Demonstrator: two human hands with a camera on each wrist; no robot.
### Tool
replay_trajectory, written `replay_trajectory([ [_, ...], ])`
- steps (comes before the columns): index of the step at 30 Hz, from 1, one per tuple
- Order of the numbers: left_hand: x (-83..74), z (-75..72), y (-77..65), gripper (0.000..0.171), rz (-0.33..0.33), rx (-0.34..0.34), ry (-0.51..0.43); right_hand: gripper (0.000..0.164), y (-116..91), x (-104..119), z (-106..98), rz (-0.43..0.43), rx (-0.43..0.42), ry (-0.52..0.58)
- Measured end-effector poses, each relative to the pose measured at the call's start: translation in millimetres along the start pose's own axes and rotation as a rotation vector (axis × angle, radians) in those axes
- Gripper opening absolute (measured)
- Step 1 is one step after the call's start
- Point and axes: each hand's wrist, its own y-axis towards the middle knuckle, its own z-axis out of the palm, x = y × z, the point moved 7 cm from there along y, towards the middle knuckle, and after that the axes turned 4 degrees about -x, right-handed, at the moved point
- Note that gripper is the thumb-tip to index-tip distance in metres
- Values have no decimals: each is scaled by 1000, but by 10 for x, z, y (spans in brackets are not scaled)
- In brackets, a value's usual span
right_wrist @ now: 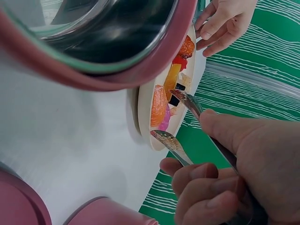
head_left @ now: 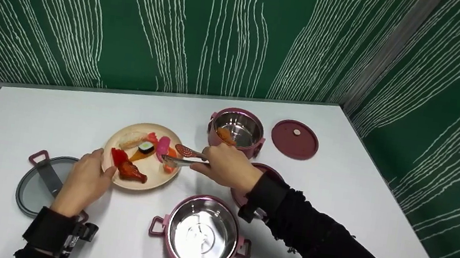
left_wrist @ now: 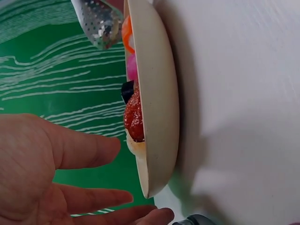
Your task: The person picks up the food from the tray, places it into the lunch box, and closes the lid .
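Note:
My right hand grips a pair of metal tongs with perforated ends. The spread tips reach over the right side of a cream plate, with nothing pinched between them. An orange piece and a pink piece lie close to the tips. Also on the plate are a drumstick, a sushi roll, a red piece and a pale piece. My left hand is at the plate's left rim, its fingers extended and holding nothing.
An open pink pot with side handles stands in front. A smaller pot behind contains a brown food piece. A dark red lid lies at back right. A grey lid lies partly beneath my left arm; another pink round item is under my right.

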Motion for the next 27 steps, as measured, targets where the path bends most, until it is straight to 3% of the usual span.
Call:
replay_trajectory([
  [14,33,86,12,68,-17,48,9,40,27,95,43,-20,3,-38],
  [27,24,83,14,67,-8,35,12,40,87,91,42,-26,16,-32],
])
